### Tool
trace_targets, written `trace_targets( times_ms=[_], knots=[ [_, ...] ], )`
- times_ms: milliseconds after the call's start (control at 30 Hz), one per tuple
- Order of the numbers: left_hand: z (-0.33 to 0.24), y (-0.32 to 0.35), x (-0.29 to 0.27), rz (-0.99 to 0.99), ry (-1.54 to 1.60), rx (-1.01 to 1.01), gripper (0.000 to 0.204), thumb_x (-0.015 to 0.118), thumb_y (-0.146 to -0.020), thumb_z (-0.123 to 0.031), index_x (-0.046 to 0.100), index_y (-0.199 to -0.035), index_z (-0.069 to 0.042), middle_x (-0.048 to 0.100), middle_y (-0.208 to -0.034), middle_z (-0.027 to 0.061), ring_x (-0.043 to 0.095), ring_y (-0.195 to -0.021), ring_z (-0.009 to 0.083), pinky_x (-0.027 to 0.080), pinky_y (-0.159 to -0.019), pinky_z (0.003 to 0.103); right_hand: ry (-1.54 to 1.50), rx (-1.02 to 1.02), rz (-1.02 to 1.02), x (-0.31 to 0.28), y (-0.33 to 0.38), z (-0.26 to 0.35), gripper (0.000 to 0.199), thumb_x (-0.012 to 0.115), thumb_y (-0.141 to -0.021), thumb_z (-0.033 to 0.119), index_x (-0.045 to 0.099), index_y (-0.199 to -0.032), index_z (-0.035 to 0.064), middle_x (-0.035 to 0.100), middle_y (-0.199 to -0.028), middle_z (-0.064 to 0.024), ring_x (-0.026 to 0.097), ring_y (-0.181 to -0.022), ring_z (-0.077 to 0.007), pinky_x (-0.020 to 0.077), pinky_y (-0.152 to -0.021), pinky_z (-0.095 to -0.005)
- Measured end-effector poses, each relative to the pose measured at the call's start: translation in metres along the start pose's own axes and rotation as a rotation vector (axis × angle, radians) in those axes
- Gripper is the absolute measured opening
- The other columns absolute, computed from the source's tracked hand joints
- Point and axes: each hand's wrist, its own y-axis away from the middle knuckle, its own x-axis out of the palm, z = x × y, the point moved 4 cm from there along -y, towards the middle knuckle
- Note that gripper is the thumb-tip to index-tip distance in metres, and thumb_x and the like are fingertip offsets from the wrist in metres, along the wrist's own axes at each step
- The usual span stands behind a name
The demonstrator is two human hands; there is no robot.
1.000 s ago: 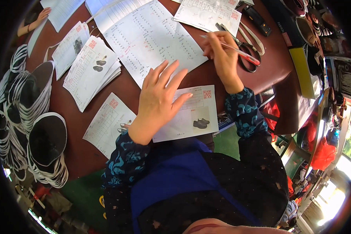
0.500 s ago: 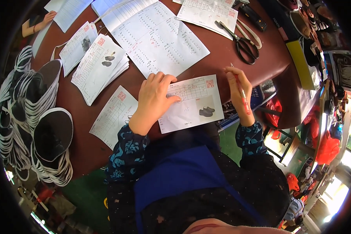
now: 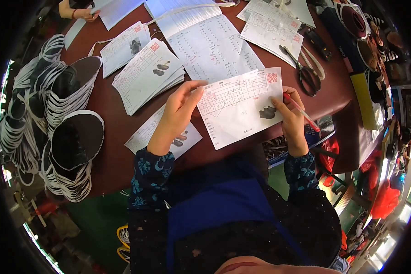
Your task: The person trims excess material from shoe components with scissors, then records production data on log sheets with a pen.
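Observation:
A white printed form [image 3: 235,121] with a grid, a red square code and a picture of dark shoes is held up between my hands, tilted over the table's near edge. My left hand [image 3: 179,114] pinches its upper left corner between thumb and fingers. On the right edge, my right hand [image 3: 291,121] presses its thumb on the form's face, its fingers behind. That same hand keeps a red pen [image 3: 311,120], slanting down to the right. Another form [image 3: 144,134] lies partly under my left forearm. Beyond sits a stack of similar forms [image 3: 137,80].
An open notebook [image 3: 210,50] with handwritten columns lies on the brown table [image 3: 112,171]. Black scissors [image 3: 306,77] rest on the right, by more forms [image 3: 274,34]. Bundles of dark, white-edged shoe pieces [image 3: 73,137] crowd the left. Another person's hand [image 3: 86,14] holds paper at the far left.
The form has been raised off the table, now between both hands. My right hand came in to its edge, pen turned. The view shifted, and the other person's hand moved.

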Motion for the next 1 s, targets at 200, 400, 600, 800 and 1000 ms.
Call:
trace_targets(
  times_ms=[200,400,600,800,1000],
  knots=[
    [-0.008,0.024,-0.013,0.039,0.027,-0.132,0.057,0.074,-0.096,-0.002,0.047,-0.147,0.004,0.074,-0.122,0.0135,0.067,-0.106,0.0107,0.054,-0.091,0.027,-0.015,-0.027,-0.028,0.031,-0.021,-0.004,0.031,0.069,-0.098,-0.004,0.058,-0.127,-0.0017,0.072,-0.114,-0.01,0.068,-0.101,-0.0127,0.0544,-0.09,-0.0266],
    [-0.01,0.006,-0.091,-0.275,0.027,0.006,0.044,0.065,-0.1,0.002,0.052,-0.143,0.0,0.074,-0.119,0.0108,0.068,-0.098,0.0117,0.055,-0.085,0.027,0.249,-0.117,-0.11,0.051,-0.029,0.0,0.032,0.065,-0.104,0.007,0.056,-0.135,0.0026,0.071,-0.115,-0.0068,0.066,-0.095,-0.0108,0.0512,-0.079,-0.0235],
    [-0.008,-0.056,-0.273,-0.633,-0.32,0.165,0.044,0.058,-0.102,0.003,0.051,-0.145,-0.001,0.072,-0.123,0.011,0.066,-0.108,0.0164,0.052,-0.093,0.031,0.495,-0.227,-0.188,0.035,-0.044,-0.029,0.022,0.064,-0.106,0.012,0.062,-0.126,0.0041,0.069,-0.106,-0.0047,0.066,-0.086,-0.0104,0.0503,-0.075,-0.0233],
    [0.019,-0.095,-0.375,-0.742,-0.752,-0.01,0.054,0.066,-0.098,-0.002,0.048,-0.148,-0.001,0.073,-0.117,0.0185,0.071,-0.107,0.0266,0.054,-0.093,0.037,0.56,-0.188,-0.193,0.044,-0.049,-0.026,0.019,0.068,-0.105,0.009,0.064,-0.121,-0.0003,0.069,-0.098,-0.0054,0.065,-0.083,-0.0115,0.0545,-0.078,-0.0265],
    [-0.01,-0.106,-0.342,-0.815,-1.119,-0.247,0.074,0.073,-0.092,-0.011,0.035,-0.152,0.007,0.075,-0.113,0.027,0.072,-0.112,0.0427,0.053,-0.101,0.045,0.606,-0.195,-0.199,0.045,-0.049,-0.024,0.016,0.068,-0.105,0.009,0.065,-0.118,-0.0002,0.068,-0.096,-0.0047,0.064,-0.083,-0.011,0.0541,-0.078,-0.0259]
  ],
)
